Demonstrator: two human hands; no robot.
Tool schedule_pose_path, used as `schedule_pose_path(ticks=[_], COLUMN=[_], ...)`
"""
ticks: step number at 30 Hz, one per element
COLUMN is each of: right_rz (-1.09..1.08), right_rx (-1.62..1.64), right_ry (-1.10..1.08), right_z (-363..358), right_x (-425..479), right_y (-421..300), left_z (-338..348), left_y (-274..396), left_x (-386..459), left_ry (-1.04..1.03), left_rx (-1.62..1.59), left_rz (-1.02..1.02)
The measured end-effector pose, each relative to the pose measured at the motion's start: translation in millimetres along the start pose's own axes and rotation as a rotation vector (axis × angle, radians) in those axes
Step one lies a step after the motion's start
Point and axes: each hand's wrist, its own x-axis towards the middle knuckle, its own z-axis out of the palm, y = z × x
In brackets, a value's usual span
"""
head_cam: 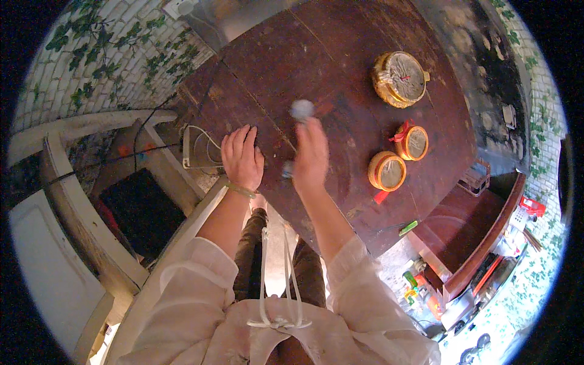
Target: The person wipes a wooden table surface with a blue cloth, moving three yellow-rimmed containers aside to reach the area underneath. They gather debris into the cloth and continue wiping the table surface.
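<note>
My left hand (242,158) lies palm down at the near left edge of the dark red wooden table (346,137), fingers nearly together, a bangle on the wrist. It shows nothing in its grip. My right hand (312,153) is blurred, over the table to the right of it. A round whitish thing (302,110), also blurred, is at its fingertips; whether the fingers grip it is not plain. A small pale, bluish thing (287,169) is by the left side of my right hand, partly hidden.
A large gold-coloured pot (401,79) and two smaller ones (412,142) (387,171), filled with grey matter, stand on the right half. A green thing (408,228) lies at the near right edge. A cable (203,132) hangs at the left edge.
</note>
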Motion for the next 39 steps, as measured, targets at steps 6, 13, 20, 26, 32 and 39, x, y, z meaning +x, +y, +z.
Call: schedule_pose_path(ticks=[6, 13, 20, 26, 32, 39], right_rz=[0.353, 0.469, 0.439, 0.244, 0.158, 0.989], right_rx=[-0.341, -0.443, -0.531, -0.396, 0.125, 1.439], right_ry=[-0.073, -0.22, -0.258, -0.253, -0.033, -0.075], right_z=[-71.9, -77.3, -41.5, -7.2, -12.2, -59.8], right_x=[-93.3, -124.7, -68.0, -11.0, -3.5, -17.1], right_y=[30.7, 18.5, 18.6, 14.5, 11.6, -5.9], left_z=[2.5, 0.1, 1.0, 0.4, 0.5, -0.4], left_y=[1.4, 0.7, 0.5, 1.7, 3.0, 3.6], left_x=[0.1, 0.9, 0.7, 1.8, 0.5, -1.8], left_ry=[-0.03, -0.037, -0.006, -0.006, -0.006, 0.011], left_rx=[-0.038, -0.001, -0.017, -0.014, 0.003, 0.01], left_rz=[-0.015, 0.003, 0.015, 0.029, 0.025, 0.028])
